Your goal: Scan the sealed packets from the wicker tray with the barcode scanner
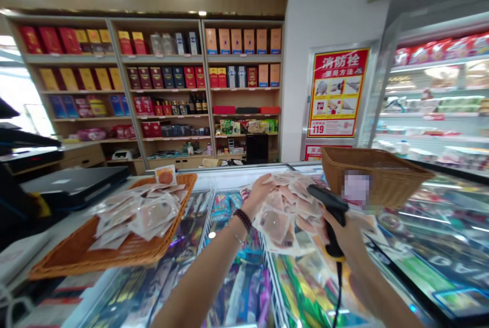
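A pile of small clear packets (282,216) with flat pinkish-brown contents lies on the glass top of a chest freezer. My left hand (260,190) rests at the pile's upper left edge, fingers bent against the packets; its fingertips are partly hidden. My right hand (340,228) is wrapped round the handle of a black barcode scanner (330,206), which points up and left over the pile. The scanner's cable hangs down. To the left, an orange wicker tray (153,251) holds more such packets (153,213) and a small card.
A brown wicker basket (378,172) stands on the freezer at the right. A dark flat device (76,185) sits at the left. Shelves of boxes (164,78) line the back wall, beside a red fire-hydrant poster (338,93). A lit refrigerated case (435,88) is at the far right.
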A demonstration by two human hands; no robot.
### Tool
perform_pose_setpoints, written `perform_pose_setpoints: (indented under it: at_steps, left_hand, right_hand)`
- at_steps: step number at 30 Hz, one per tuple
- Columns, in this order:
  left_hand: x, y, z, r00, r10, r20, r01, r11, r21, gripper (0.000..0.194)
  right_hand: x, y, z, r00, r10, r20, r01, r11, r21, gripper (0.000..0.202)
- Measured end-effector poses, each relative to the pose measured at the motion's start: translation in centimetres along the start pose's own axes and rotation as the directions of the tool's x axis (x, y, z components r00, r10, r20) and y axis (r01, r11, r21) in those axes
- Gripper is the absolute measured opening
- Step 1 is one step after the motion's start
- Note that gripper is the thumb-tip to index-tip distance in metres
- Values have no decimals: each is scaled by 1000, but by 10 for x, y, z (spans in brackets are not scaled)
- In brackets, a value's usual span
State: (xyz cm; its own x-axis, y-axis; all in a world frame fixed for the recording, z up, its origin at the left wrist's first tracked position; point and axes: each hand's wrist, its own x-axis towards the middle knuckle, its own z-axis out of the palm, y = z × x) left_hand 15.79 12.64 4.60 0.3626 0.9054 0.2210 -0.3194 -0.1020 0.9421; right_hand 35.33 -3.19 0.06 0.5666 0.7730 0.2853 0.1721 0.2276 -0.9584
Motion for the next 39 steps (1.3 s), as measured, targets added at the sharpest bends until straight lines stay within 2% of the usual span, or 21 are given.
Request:
perform_pose_setpoints:
  at_steps: [2, 5, 9, 12, 14, 16, 17, 19, 21, 23, 25, 27, 32, 39]
  left_hand:
    - [-18, 11, -29, 998, 25, -63, -19, 996, 92, 51]
    - [-48, 30, -81, 978, 116, -173, -72, 967, 245, 41]
    - [-88, 55, -157, 926, 232, -298, -98, 909, 405, 34]
    - [-114, 73, -209, 871, 310, -382, -49, 827, 560, 34]
    - [-129, 84, -239, 816, 378, -437, 55, 703, 709, 36]
    - [-142, 93, -265, 777, 447, -443, 197, 497, 845, 39]
    - [-147, 97, -276, 774, 467, -428, 265, 375, 888, 42]
    - [-157, 101, -295, 801, 459, -385, 363, 140, 921, 48]
    - [-163, 102, -307, 839, 395, -373, 421, -37, 906, 53]
    - [-166, 100, -313, 858, 323, -401, 465, -152, 872, 57]
    - [-168, 98, -315, 849, 299, -435, 505, -218, 835, 60]
    - [-169, 97, -312, 840, 323, -436, 520, -248, 817, 56]
    - [-178, 107, -297, 811, 364, -458, 547, -194, 815, 28]
    - [-192, 120, -278, 774, 398, -492, 549, -37, 835, 22]
  right_hand:
    - [-4, -6, 16, 998, 25, 56, -27, 999, 30, 50]
    - [-11, -16, 49, 987, 5, 160, -16, 998, 65, 49]
    - [-25, -26, 105, 960, 17, 279, -58, 989, 139, 51]
    - [-41, -33, 146, 930, -21, 367, -53, 981, 188, 51]
    - [-52, -35, 170, 910, -28, 414, -54, 982, 183, 48]
    - [-62, -35, 190, 893, -6, 450, -81, 982, 173, 48]
    - [-67, -33, 199, 883, 7, 469, -98, 980, 171, 49]
    - [-75, -28, 212, 860, 24, 510, -124, 979, 162, 50]
    - [-81, -22, 221, 845, 32, 533, -135, 979, 155, 50]
    - [-83, -18, 223, 846, 40, 532, -139, 979, 148, 50]
    - [-84, -16, 222, 849, 57, 525, -150, 979, 135, 49]
    - [-83, -14, 219, 855, 84, 513, -168, 979, 120, 48]
    - [-82, -13, 214, 891, 105, 442, -182, 974, 136, 46]
    - [-82, -9, 212, 877, 92, 472, -181, 972, 148, 49]
